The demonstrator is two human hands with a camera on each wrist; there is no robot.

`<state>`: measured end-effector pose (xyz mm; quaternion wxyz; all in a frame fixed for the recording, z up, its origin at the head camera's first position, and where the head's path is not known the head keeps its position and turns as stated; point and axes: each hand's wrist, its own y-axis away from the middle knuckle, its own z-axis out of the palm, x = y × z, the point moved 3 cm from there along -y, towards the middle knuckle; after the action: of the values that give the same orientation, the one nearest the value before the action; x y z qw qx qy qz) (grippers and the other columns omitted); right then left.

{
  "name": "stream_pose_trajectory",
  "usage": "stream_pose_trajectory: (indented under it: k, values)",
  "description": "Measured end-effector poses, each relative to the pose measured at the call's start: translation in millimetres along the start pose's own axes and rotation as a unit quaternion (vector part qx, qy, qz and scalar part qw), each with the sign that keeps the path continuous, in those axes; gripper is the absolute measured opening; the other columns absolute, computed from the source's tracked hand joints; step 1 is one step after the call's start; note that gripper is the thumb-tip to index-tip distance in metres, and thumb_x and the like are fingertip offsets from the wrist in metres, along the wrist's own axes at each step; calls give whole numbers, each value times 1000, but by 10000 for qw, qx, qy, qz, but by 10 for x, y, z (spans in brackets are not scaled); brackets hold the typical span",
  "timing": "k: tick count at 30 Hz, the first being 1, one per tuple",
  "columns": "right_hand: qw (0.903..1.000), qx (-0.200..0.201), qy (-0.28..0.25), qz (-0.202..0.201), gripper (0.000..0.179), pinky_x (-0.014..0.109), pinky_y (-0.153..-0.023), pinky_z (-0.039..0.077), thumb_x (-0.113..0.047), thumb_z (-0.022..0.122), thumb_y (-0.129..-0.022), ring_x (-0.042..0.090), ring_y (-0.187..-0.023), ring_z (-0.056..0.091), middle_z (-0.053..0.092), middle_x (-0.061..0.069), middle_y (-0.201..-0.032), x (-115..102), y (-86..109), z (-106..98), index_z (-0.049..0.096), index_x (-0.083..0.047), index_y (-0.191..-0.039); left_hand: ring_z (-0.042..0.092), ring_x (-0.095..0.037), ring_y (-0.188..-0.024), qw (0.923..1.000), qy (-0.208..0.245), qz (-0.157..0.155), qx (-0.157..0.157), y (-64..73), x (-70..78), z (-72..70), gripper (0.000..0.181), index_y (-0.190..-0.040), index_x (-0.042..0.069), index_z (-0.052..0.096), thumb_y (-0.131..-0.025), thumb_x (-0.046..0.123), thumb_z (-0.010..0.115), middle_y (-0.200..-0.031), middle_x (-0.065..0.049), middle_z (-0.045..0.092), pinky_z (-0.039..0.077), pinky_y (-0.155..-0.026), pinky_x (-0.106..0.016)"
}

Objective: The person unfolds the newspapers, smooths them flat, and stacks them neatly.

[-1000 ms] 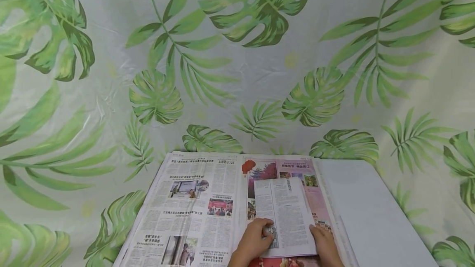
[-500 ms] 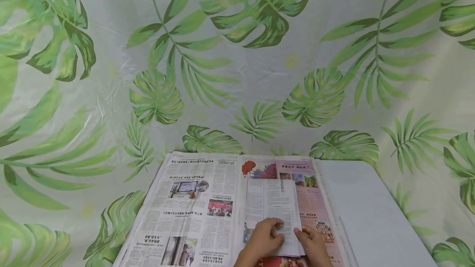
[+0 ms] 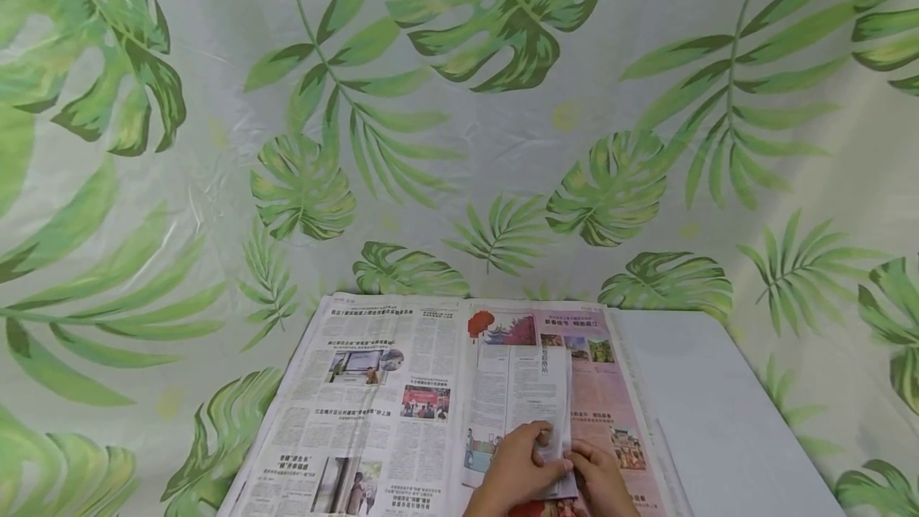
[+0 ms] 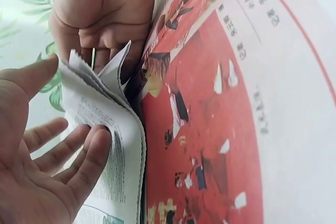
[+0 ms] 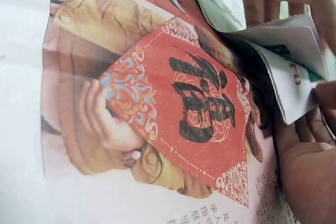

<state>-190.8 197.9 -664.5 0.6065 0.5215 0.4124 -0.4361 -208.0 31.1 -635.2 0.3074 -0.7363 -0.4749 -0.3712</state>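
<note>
A folded newspaper sheet (image 3: 527,389), printed in columns with a small drawing low on its left side, lies on a large open newspaper (image 3: 380,405). My left hand (image 3: 520,465) rests its fingers on the folded sheet's face. In the left wrist view, the left hand's fingers (image 4: 97,153) touch the print while its thumb stands away from the paper. At the sheet's lower right edge, my right hand (image 3: 599,477) holds the layers between thumb and fingers. Several loose layers (image 5: 291,77) fan out by the right hand in the right wrist view, and some of its fingers are hidden behind them.
The open newspaper's right page (image 3: 599,397) is pink with colour pictures and a red lantern. To its right extends a white surface (image 3: 718,413). A leaf-patterned sheet (image 3: 495,142) hangs behind and around.
The folded sheet has shifted left and become narrower as its right side folded inward. My right hand has moved left with that edge. The left hand has moved slightly right, closer to it.
</note>
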Motion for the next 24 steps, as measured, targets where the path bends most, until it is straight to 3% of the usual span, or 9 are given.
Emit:
stream_pose_trajectory:
  k: [4, 7, 15, 24]
  values:
    - [9995, -324, -16, 7, 46, 23, -88, 57, -7, 51, -105, 4, -102, 67, 67, 16, -128, 3, 12, -14, 45, 23, -139, 50, 2, -67, 9997, -27, -249, -4, 12, 14, 11, 75, -141, 14, 60, -84, 58, 79, -105, 4, 67, 45, -62, -19]
    - [9979, -643, -77, -30, 51, 23, -91, 56, -9, 51, -106, 2, -105, 66, 67, 13, -131, 6, 17, -25, 39, 25, -142, 49, 1, -68, 9995, -159, -271, 70, 23, 26, 14, 78, -143, 13, 57, -82, 56, 80, -104, 3, 65, 44, -64, -20]
    - [9916, -1269, -172, -201, 53, 22, -93, 55, -7, 47, -107, 1, -107, 66, 69, 0, -126, 13, 27, -51, 29, 27, -144, 50, 1, -74, 9985, -410, -70, 359, 55, 68, 33, 58, -134, 13, 63, -81, 30, 79, -98, 1, 65, 43, -65, -19]
    - [9922, -1226, 10, -226, 54, 23, -88, 57, -9, 50, -107, 5, -103, 68, 71, 2, -121, 64, 1, -111, 32, 26, -144, 53, 3, -63, 9989, -79, -173, 437, 45, 62, 27, 48, -128, 14, 68, -81, 11, 71, -98, -2, 74, 45, -56, -17]
